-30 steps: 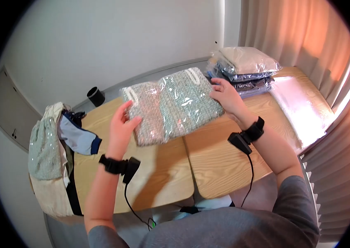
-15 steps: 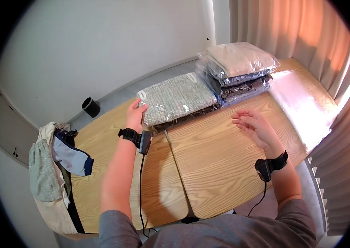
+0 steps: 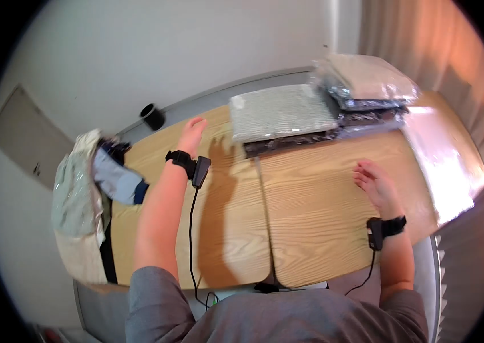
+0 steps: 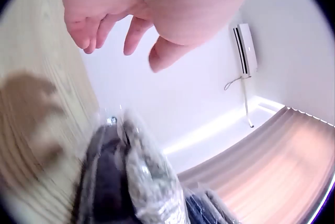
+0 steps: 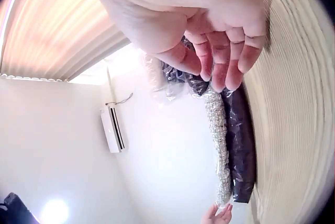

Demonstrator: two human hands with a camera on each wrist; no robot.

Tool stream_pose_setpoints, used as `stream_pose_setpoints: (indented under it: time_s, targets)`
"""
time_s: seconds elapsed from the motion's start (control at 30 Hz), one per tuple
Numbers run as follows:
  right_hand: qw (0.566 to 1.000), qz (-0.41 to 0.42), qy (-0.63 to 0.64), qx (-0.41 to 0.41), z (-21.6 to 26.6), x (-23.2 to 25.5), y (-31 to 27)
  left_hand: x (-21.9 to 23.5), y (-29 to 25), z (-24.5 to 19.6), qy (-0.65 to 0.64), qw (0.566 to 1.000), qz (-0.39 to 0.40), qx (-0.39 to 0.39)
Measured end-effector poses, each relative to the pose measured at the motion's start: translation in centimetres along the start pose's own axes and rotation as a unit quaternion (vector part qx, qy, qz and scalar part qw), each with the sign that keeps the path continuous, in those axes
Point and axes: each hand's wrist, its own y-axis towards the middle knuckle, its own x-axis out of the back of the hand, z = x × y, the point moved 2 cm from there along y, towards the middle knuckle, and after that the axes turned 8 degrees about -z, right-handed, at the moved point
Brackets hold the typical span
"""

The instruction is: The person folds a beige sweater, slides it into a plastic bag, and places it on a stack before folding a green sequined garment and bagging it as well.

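A grey-green knit garment in a clear plastic bag (image 3: 284,111) lies folded on top of a dark bagged garment (image 3: 293,143) at the table's back edge. Left of both, my left hand (image 3: 192,136) hovers over the wood, holding nothing. Its fingers are loosely bent in the left wrist view, with a gap between them and the bagged garments. My right hand (image 3: 376,183) hangs over the right part of the table, in front of the packages, fingers relaxed and holding nothing. The right wrist view shows the speckled knit (image 5: 218,130) resting against the dark package (image 5: 241,150).
A taller stack of bagged garments (image 3: 367,80) stands right beside the knit. Clear plastic bags (image 3: 442,166) lie at the right end of the table (image 3: 333,211). Loose clothes (image 3: 76,200) hang over its left edge. A black bin (image 3: 152,116) stands on the floor behind.
Both hands held the bagged knit up a second ago; it then came down onto the dark package. My left hand has let go and moved left; the right hand has drawn back from it.
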Motion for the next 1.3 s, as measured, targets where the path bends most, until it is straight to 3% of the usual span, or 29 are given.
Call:
stream_pose_setpoints:
  time_s: [0.07, 0.17, 0.2, 0.3, 0.37, 0.4, 0.43, 0.5, 0.53, 0.6, 0.63, 0.73, 0.8, 0.87, 0.93, 1.0, 1.03, 1.13, 1.17, 1.2, 1.3]
  targets:
    - [0.999, -0.031, 0.008, -0.004, -0.9, 0.8, 1.1, 5.8, 1.2, 2.0, 0.024, 0.998, -0.053, -0.008]
    - [1.0, 0.001, 0.006, 0.021, -2.2, 2.4, 3.0, 15.6, -0.1, 3.5, 0.095, 0.984, -0.153, 0.011]
    - [0.999, -0.021, 0.043, -0.008, -2.7, 2.5, 3.2, 18.7, -1.2, 3.8, 0.095, 0.981, -0.17, 0.015]
    - [0.997, 0.005, 0.05, -0.061, -3.0, 0.9, 1.3, 28.0, -5.4, 4.5, 0.136, 0.956, -0.255, 0.046]
    - [0.995, 0.012, 0.053, -0.084, -3.9, 0.0, -0.3, 35.6, -5.9, 8.9, 0.139, 0.942, -0.3, 0.055]
    - [0.995, 0.019, 0.051, -0.089, -4.5, -0.3, -1.3, 36.8, -9.4, 6.9, 0.149, 0.938, -0.295, 0.104]
    - [0.994, 0.023, 0.049, -0.094, -4.9, -0.7, -2.4, 41.2, -8.6, 10.6, 0.188, 0.926, -0.315, 0.087]
    - [0.994, 0.022, 0.048, -0.091, -5.5, -2.7, -5.5, 44.5, -11.8, 12.1, 0.296, 0.879, -0.365, 0.081]
    - [0.995, 0.015, 0.053, -0.088, -5.7, -3.1, -6.7, 45.3, -13.1, 12.9, 0.371, 0.842, -0.383, 0.08]
    - [0.995, 0.019, 0.047, -0.082, -6.6, -2.9, -8.0, 45.0, -16.3, 12.8, 0.496, 0.799, -0.326, 0.092]
    - [0.997, 0.008, 0.048, -0.064, -7.0, -3.3, -8.9, 44.8, -17.6, 13.5, 0.533, 0.804, -0.243, 0.101]
    - [0.997, -0.011, 0.06, -0.044, -7.6, -3.2, -10.3, 44.8, -18.7, 16.8, 0.589, 0.776, -0.214, 0.075]
    - [0.997, -0.026, 0.06, -0.044, -7.8, -3.3, -10.5, 44.7, -18.5, 17.1, 0.584, 0.776, -0.219, 0.09]
    - [0.996, -0.028, 0.071, -0.053, -7.7, -2.9, -10.0, 44.8, -18.4, 16.8, 0.538, 0.79, -0.29, 0.054]
    - [0.995, -0.027, 0.079, -0.061, -7.7, -2.6, -9.6, 45.0, -17.9, 16.4, 0.534, 0.795, -0.285, 0.039]
    - [0.992, -0.026, 0.091, -0.082, -7.7, -2.5, -9.5, 47.7, -15.2, 19.1, 0.508, 0.812, -0.281, -0.063]
    - [0.992, -0.028, 0.09, -0.078, -7.7, -2.4, -9.3, 48.0, -14.3, 19.0, 0.491, 0.809, -0.316, -0.07]
    - [0.989, -0.038, 0.117, -0.085, -8.2, -1.9, -9.4, 47.8, -14.6, 15.0, 0.55, 0.777, -0.304, -0.043]
    - [0.991, -0.039, 0.103, -0.078, -8.1, -2.1, -9.3, 47.2, -15.5, 11.6, 0.538, 0.81, -0.231, 0.039]
    - [0.993, -0.04, 0.09, -0.07, -8.0, -2.2, -9.3, 46.9, -15.2, 10.9, 0.541, 0.809, -0.225, 0.035]
    - [0.994, -0.041, 0.083, -0.055, -8.1, -2.6, -9.6, 45.2, -15.9, 6.8, 0.443, 0.79, -0.398, -0.147]
